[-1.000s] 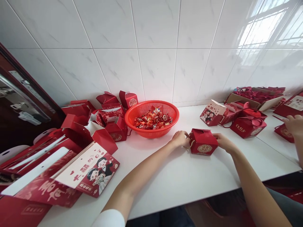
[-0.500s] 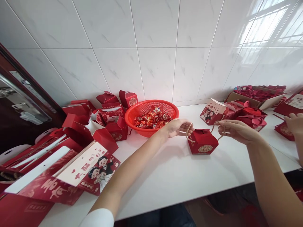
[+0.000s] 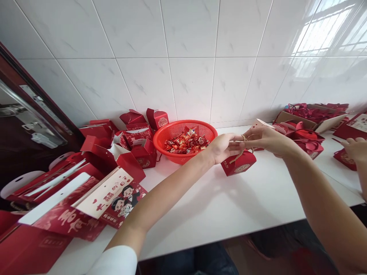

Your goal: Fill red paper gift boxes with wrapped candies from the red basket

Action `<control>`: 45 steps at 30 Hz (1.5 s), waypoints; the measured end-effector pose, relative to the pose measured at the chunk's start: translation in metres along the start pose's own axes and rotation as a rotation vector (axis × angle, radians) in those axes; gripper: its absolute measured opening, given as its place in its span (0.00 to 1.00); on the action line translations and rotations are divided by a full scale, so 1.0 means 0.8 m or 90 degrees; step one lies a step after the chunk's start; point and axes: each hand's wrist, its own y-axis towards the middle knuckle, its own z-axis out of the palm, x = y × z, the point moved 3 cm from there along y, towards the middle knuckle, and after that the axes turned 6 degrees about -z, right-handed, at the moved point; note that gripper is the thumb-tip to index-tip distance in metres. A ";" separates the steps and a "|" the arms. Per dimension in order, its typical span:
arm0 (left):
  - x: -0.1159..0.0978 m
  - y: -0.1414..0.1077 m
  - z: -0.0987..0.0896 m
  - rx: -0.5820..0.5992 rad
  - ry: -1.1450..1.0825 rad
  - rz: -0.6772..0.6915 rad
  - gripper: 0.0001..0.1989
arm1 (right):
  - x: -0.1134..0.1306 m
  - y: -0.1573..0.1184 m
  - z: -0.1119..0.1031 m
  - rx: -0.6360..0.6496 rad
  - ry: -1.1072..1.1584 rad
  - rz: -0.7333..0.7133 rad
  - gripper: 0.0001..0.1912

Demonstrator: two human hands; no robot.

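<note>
A small red gift box (image 3: pixel 238 164) with a gold round emblem hangs a little above the white table, slightly tilted. Its twisted tan cord (image 3: pixel 240 154) rises from the top to where my two hands meet. My left hand (image 3: pixel 225 147) is at the cord from the left, its fingers closed around it. From the right, my right hand (image 3: pixel 266 139) pinches the cord near its top; the exact fingertips overlap with the left ones. Behind my left wrist stands a red plastic basket (image 3: pixel 160 133) with wrapped candies (image 3: pixel 186 143) in it.
Many red boxes and printed cartons (image 3: pixel 114 198) crowd the table's left side, near a dark door (image 3: pixel 34 122). More red boxes (image 3: pixel 311 145) and an open carton of red ribbons (image 3: pixel 312 112) stand at the right. Another person's hand (image 3: pixel 355 151) works there. A tiled wall rises behind.
My hands have come together, bringing the cord's two sides to one point. The gift box has risen off the table and shifted slightly left.
</note>
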 end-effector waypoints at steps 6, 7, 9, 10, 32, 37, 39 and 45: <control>-0.002 -0.011 -0.005 -0.012 0.072 0.047 0.10 | 0.006 0.003 0.022 0.059 0.003 0.064 0.06; -0.002 -0.014 -0.007 -0.013 0.114 0.059 0.08 | 0.007 0.003 0.023 0.049 0.009 0.068 0.05; -0.001 -0.020 -0.015 -0.034 0.205 0.082 0.07 | 0.007 0.003 0.024 0.037 0.028 0.070 0.04; 0.000 -0.021 -0.020 -0.056 0.242 0.097 0.07 | 0.006 0.003 0.025 0.039 0.039 0.070 0.04; 0.109 0.000 -0.057 -0.256 0.612 0.214 0.58 | -0.006 -0.007 0.045 0.042 0.140 0.116 0.06; 0.107 -0.012 -0.066 -0.207 0.622 0.183 0.65 | -0.013 -0.002 0.002 -0.021 0.115 0.161 0.08; 0.105 -0.024 -0.074 -0.202 0.610 0.168 0.59 | -0.021 0.000 -0.030 -0.074 0.106 0.204 0.07; 0.116 -0.048 -0.112 -0.192 0.537 0.136 0.30 | -0.067 0.002 -0.108 -0.200 0.001 0.262 0.09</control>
